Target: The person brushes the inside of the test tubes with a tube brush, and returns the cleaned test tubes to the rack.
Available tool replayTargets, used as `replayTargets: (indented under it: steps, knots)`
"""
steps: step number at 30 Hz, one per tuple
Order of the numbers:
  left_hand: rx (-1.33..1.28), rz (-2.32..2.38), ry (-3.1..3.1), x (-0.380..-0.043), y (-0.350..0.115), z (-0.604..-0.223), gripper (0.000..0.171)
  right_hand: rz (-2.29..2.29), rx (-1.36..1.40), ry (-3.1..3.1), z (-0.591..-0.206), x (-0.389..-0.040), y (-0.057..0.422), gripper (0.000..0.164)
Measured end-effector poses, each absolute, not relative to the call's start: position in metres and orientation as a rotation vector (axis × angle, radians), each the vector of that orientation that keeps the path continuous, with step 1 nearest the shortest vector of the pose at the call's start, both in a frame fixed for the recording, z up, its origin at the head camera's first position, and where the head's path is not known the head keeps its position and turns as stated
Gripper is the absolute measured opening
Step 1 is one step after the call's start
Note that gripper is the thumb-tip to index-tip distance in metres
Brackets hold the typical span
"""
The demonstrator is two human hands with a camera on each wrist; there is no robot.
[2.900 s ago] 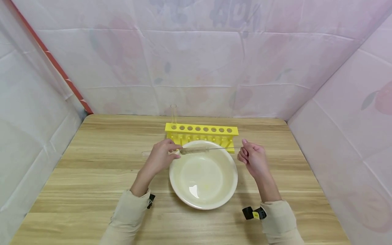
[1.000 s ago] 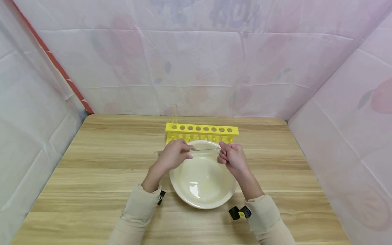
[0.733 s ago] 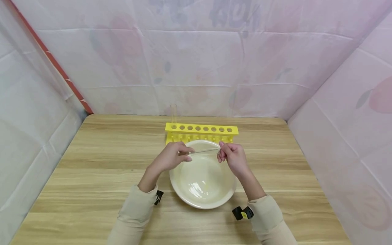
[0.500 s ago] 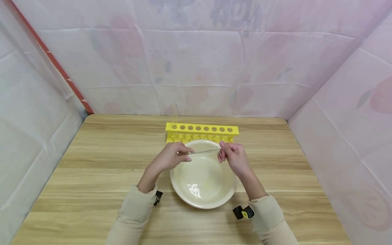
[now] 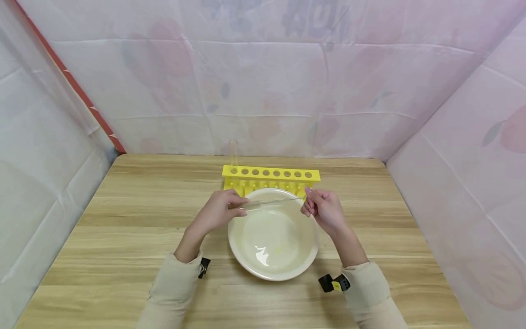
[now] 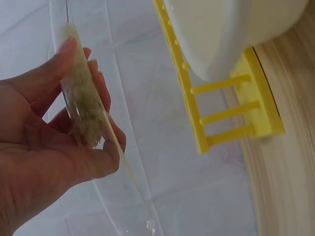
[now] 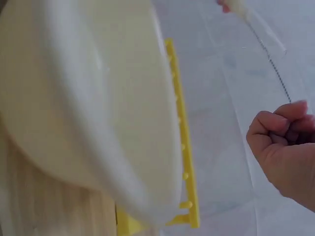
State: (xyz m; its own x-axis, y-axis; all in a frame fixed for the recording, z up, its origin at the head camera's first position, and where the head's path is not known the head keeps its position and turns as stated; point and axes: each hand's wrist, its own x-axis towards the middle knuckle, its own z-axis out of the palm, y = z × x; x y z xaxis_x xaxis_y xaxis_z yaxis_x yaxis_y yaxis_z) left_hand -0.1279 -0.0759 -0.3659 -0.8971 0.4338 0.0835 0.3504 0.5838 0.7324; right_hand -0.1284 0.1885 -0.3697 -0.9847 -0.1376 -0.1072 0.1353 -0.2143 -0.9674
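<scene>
My left hand [image 5: 219,210] holds a clear glass test tube [image 6: 140,196] nearly level above the far part of a cream basin [image 5: 313,256]. Inside the tube, a test tube brush's pale bristles [image 6: 83,93] lie between the thumb and fingers in the left wrist view. From the tube's mouth the brush's thin twisted wire [image 7: 275,71] runs to my right hand [image 5: 326,210], which pinches it between thumb and curled fingers. The wire's far end is hidden in that hand. A bright glare shows on the basin's floor.
Behind the basin stands a yellow test tube rack [image 5: 271,172], its lower front partly covered by the rim. Another glass tube [image 5: 234,153] is upright in its leftmost hole. Wooden tabletop [image 5: 135,219] surrounds these, with patterned sheets [image 5: 263,91] at back and sides.
The bristles first showed right of my left hand. My hands then came closer, leaving mainly wire between them. In the last half second they have drawn apart somewhat; both grips stay.
</scene>
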Motion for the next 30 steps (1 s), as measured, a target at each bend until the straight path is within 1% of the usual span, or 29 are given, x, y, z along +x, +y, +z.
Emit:
replayTargets:
  steps: [5,10,12,14,20,23,27,30]
  knots:
    - [0.735,1.249,2.622,-0.130,-0.083,-0.367,0.029,-2.230,-0.235,2.044,-0.381,-0.128,0.195,0.044]
    - [0.754,1.319,2.518,-0.133,-0.088,-0.369,0.027,-2.261,-0.450,2.141,-0.386,-0.129,0.196,0.043]
    - [0.742,1.337,2.501,-0.134,-0.090,-0.369,0.027,-2.289,-0.488,2.143,-0.386,-0.128,0.195,0.043]
    - [0.734,1.329,2.522,-0.133,-0.089,-0.370,0.027,-2.325,-0.424,2.110,-0.384,-0.128,0.194,0.043]
    - [0.696,1.243,2.680,-0.128,-0.083,-0.367,0.029,-2.407,0.063,1.856,-0.373,-0.126,0.189,0.049]
    - [0.668,1.204,2.731,-0.126,-0.081,-0.365,0.029,-2.416,0.217,1.742,-0.370,-0.127,0.189,0.050]
    - [0.704,1.203,2.714,-0.125,-0.082,-0.367,0.029,-2.423,0.260,1.671,-0.370,-0.127,0.190,0.050]
    - [0.739,1.231,2.663,-0.126,-0.086,-0.370,0.028,-2.417,0.133,1.745,-0.374,-0.128,0.193,0.050]
